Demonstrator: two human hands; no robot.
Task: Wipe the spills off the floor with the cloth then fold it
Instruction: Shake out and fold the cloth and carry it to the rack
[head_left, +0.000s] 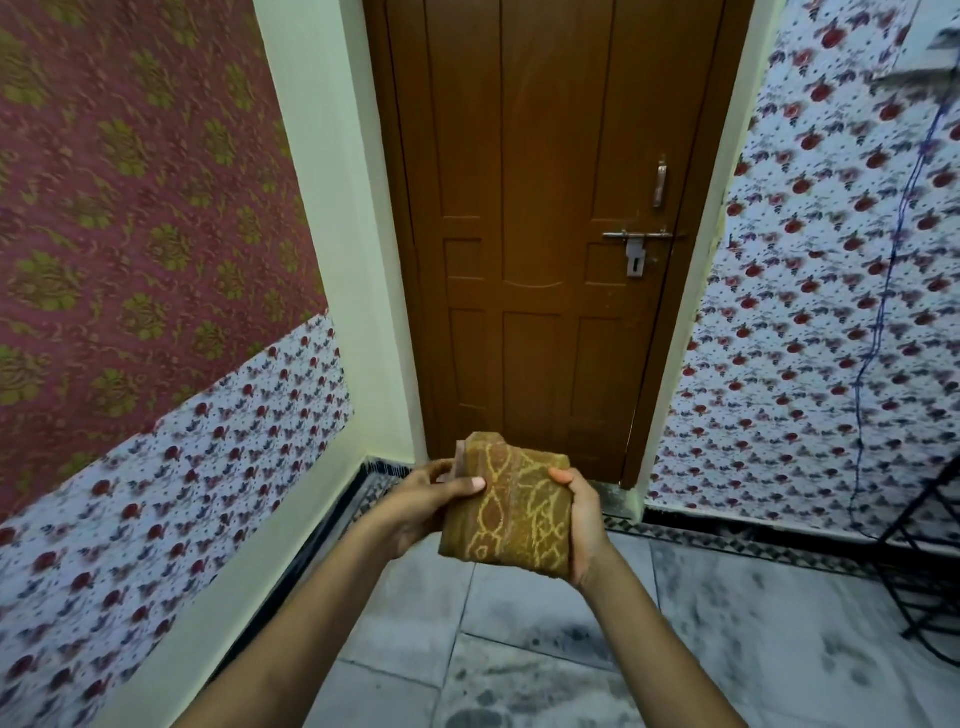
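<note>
A brown cloth with a yellow woven pattern is folded into a thick rectangle and held up in front of me, above the floor. My left hand grips its left edge, thumb lying across the front. My right hand clasps its right edge, thumb on top and palm under the side. The grey mottled tile floor lies below, with dark blotches on it.
A closed brown wooden door with a latch stands straight ahead. Patterned walls rise on both sides. A black metal rack stands at the right edge, and a blue cord hangs down the right wall.
</note>
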